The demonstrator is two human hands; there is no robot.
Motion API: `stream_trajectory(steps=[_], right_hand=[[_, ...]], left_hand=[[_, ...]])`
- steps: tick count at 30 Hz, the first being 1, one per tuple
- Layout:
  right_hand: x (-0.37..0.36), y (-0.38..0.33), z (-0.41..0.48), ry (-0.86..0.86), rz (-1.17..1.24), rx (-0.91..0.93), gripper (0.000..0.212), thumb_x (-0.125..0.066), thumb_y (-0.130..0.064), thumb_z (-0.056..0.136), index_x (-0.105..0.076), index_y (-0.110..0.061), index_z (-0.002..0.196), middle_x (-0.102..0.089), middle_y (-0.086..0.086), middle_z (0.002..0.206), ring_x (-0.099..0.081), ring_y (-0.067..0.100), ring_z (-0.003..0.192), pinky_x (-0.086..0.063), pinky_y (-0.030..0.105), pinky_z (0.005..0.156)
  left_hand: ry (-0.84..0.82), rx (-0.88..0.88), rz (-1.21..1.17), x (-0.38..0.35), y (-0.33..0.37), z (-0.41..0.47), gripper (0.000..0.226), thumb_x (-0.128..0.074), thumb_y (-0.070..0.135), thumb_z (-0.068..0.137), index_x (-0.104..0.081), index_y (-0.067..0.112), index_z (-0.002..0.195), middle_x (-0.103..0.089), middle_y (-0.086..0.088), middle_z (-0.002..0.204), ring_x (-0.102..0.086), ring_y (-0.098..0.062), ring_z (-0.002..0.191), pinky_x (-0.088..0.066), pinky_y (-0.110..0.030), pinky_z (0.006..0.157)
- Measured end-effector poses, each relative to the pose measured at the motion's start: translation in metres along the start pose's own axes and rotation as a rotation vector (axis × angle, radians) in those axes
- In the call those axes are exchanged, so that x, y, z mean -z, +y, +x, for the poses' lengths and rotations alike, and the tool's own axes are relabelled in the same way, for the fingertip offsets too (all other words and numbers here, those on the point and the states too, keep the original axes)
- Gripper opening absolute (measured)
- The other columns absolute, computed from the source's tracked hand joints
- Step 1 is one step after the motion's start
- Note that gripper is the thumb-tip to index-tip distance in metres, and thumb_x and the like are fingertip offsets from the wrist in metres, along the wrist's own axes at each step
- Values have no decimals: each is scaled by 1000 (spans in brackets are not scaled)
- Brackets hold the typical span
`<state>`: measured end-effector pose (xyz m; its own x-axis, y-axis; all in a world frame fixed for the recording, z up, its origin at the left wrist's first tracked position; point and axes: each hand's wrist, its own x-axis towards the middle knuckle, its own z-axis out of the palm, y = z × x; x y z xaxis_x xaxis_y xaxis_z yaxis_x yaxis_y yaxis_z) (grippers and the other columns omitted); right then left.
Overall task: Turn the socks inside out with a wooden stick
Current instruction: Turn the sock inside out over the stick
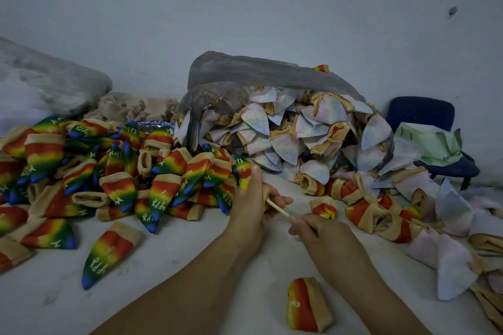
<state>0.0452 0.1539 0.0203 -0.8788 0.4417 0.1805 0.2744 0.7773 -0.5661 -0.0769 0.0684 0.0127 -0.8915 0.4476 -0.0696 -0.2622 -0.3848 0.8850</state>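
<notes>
- I count two bare hands over the white table top (190,266), both near the middle of my view.
- The left hand (250,207) has its fingers curled round one rainbow-striped sock with a tan cuff (243,175). The coloured end sticks up beside the thumb.
- The right hand (321,234) pinches the near end of one thin pale wooden stick (277,208). The far end runs into the cuff held in the left hand.
- Left of the hands there is one large heap of rainbow cone-shaped socks (114,171), colour side out. They overlap too much for me to count.
- One lone rainbow sock (109,255) lies apart from that heap. One bunched red-and-yellow sock (309,304) lies just beside the right forearm.
- Behind the hands, one grey translucent plastic bag (258,71) lies on its side, spilling pale inside-out socks (285,141). I cannot count these.
- Right of the hands is a scatter of rolled tan-and-red socks (375,212); I make out at least five.
- At far left there is a second plastic bag (49,81), contents blurred, with one heap of beige fabric (136,106) beside it.
- At far right, one dark blue chair (424,114) has a pale green sheet (432,144) on its seat.
</notes>
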Motion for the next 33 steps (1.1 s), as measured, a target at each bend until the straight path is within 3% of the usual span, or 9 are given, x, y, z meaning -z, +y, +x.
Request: stream_trajectory(steps=[3, 5, 7, 11, 16, 22, 26, 29, 33], right_hand=[[6, 6, 0, 28, -61, 4, 39, -35, -57, 94, -63, -32, 82, -68, -8, 83, -60, 8, 79, -52, 35, 71], [12, 9, -1, 73, -129, 27, 38, -35, -56, 94, -57, -32, 74, -62, -8, 71, -56, 6, 67, -47, 31, 59], [18, 10, -2, 125, -198, 76, 34, -37, -51, 95, -45, -36, 66, -51, -9, 63, -49, 4, 60, -36, 25, 50], [23, 12, -2, 153, -282, 135, 26, -35, -46, 98, -56, -34, 87, -50, -13, 77, -49, 3, 74, -37, 21, 58], [17, 3, -4, 143, -382, 132, 29, -31, -48, 99, -41, -34, 76, -41, -12, 65, -42, 4, 64, -24, 17, 48], [11, -9, -8, 128, -358, 41, 40, -29, -52, 98, -36, -30, 65, -41, -7, 57, -42, 7, 55, -22, 23, 44], [8, -8, -7, 89, -221, 2, 37, -32, -52, 97, -54, -32, 76, -51, -6, 62, -50, 9, 60, -35, 26, 49], [6, -8, -5, 35, 54, -40, 31, -38, -50, 96, -65, -36, 87, -65, -12, 83, -58, 3, 77, -49, 27, 68], [5, -5, -3, -7, 413, -52, 29, -47, -45, 94, -71, -37, 80, -67, -17, 82, -57, -9, 78, -40, 11, 60]], left_hand=[[107, -97, 306, -1, -2, 0, 65, -37, 76, 80, -54, 20, 52, -52, 5, 44, -52, -3, 42, -42, -20, 49], [116, -75, 373, -1, -2, 0, 66, -37, 79, 79, -51, 19, 56, -49, 6, 43, -45, -3, 38, -39, -22, 48], [121, -54, 376, 1, -1, 1, 67, -37, 80, 81, -52, 16, 69, -51, 2, 52, -47, -4, 42, -39, -19, 45], [97, -82, 364, 5, 2, 2, 66, -34, 83, 74, -48, 19, 83, -48, 1, 67, -46, -11, 57, -36, -25, 55], [80, -72, 304, 7, 4, 1, 57, -39, 71, 89, -40, 19, 65, -36, 8, 46, -34, -5, 37, -29, -19, 39], [75, -62, 328, -6, 0, -3, 60, -43, 64, 94, -49, 25, 49, -37, 7, 46, -35, -9, 44, -28, -26, 48], [52, -68, 294, -12, -1, -8, 57, -42, 60, 96, -47, 23, 53, -33, 8, 42, -30, -8, 37, -25, -23, 43], [1, -71, 203, -15, 2, -11, 61, -41, 57, 98, -44, 26, 46, -30, 5, 44, -24, -8, 35, -21, -20, 40], [-55, -140, 163, -15, 4, -15, 65, -44, 55, 99, -46, 26, 41, -29, 4, 44, -22, -8, 36, -21, -19, 38]])
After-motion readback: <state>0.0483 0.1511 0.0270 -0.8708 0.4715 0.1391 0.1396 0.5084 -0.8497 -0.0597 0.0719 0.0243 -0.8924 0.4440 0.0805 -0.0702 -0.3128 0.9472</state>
